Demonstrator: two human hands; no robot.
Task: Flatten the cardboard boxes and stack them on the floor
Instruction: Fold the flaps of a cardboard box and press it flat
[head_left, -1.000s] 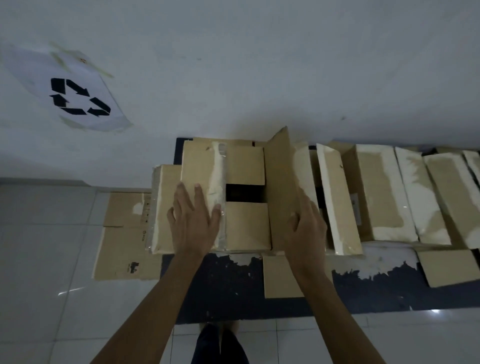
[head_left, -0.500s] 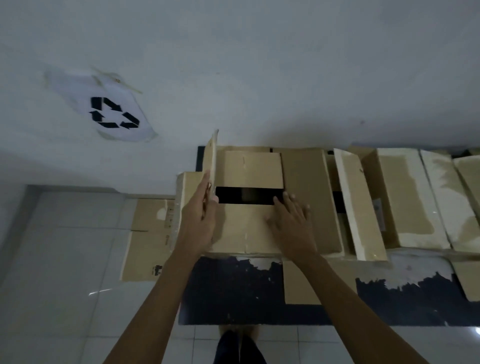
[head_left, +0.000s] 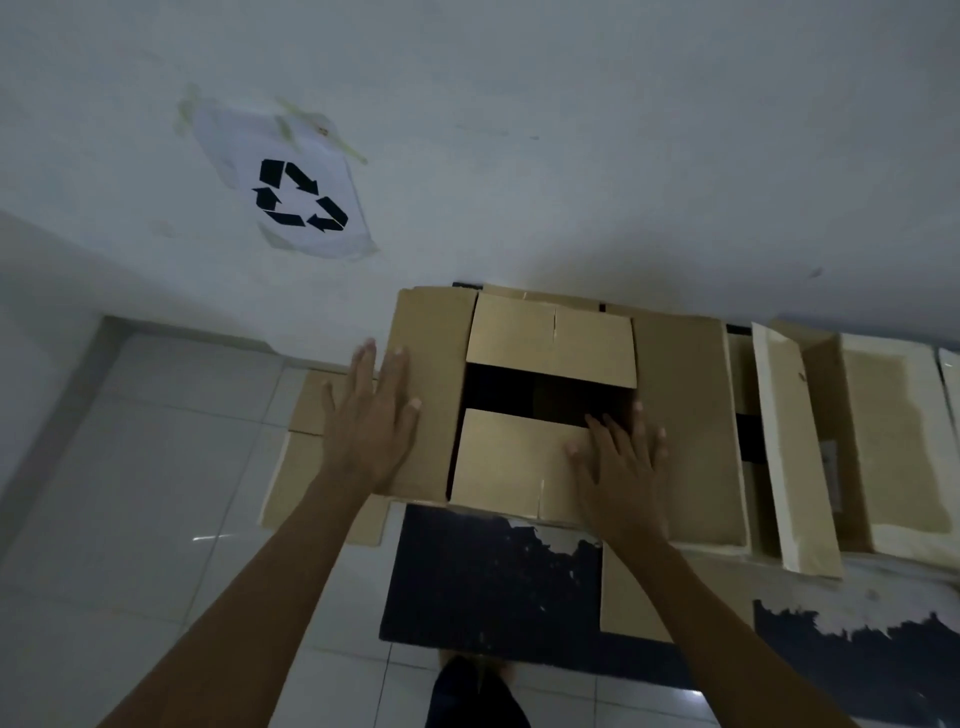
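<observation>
From the head view, you are working on the opened cardboard box (head_left: 561, 410) sitting on the dark table (head_left: 488, 582) against the wall, with its four top flaps spread outward and the dark interior showing between them. Your left hand (head_left: 371, 421) is lying flat with straight fingers on the left flap; your right hand (head_left: 621, 462) is pressing flat, fingers spread, on the near flap. Neither is grasping anything. You are opening the box out, as I judge it, before collapsing it. Next you are needing to push its walls sideways so it folds flat, then carry it to the flattened cardboard (head_left: 317, 457) on the floor at your left.
</observation>
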